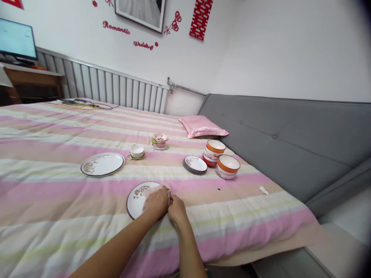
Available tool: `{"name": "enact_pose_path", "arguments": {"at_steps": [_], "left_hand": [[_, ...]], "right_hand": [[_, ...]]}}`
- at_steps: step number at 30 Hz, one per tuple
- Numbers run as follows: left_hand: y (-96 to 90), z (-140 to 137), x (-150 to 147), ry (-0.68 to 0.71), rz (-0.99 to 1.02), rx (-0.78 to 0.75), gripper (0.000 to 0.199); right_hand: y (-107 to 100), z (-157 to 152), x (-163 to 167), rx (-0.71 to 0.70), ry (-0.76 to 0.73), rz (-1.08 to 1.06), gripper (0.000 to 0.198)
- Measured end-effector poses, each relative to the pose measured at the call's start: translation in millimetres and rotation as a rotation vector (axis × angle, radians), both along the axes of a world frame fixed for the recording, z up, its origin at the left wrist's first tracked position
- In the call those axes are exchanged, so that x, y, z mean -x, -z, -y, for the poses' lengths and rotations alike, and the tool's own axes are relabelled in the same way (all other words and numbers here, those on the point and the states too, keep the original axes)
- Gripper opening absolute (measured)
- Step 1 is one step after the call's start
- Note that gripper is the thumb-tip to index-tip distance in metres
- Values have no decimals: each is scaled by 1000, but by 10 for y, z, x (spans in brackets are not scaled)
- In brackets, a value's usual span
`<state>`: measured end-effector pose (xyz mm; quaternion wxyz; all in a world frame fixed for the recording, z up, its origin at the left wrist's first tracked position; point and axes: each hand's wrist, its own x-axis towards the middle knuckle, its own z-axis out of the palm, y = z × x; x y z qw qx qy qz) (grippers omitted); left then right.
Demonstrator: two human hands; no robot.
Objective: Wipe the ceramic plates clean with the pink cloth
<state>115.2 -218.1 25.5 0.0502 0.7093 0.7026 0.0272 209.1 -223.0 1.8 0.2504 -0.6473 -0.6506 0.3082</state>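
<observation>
at the lower middle of the frame, a plate (133,204) with a dark rim and brown floral print lies on the striped bedspread (72,208). i see the left hand (158,201) over its right part, fingers bunched on a pale pink cloth (148,194) pressed to the surface. the right hand (176,209) is just beside it, its fingers closed narrowly on the plate's right edge. a larger oval plate (106,164) lies left of centre, small white bowls (136,150) near the middle. right of centre, a stack of plates (196,163) sits just beside orange-rimmed bowls (228,166), with a pink pillow (203,125) above them in the frame.
</observation>
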Motion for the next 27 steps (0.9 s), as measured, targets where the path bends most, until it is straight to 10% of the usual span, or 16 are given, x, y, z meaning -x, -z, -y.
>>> {"name": "enact_pose_path", "arguments": {"at_steps": [13,27], "left_hand": [[126,-422,320,-79,-25,-53,34],[15,-276,701,-87,-78,-71,30]], "right_hand": [[0,-43,-8,21,-24,-14,32],[-58,-19,12,47,27,-3,27]]}}
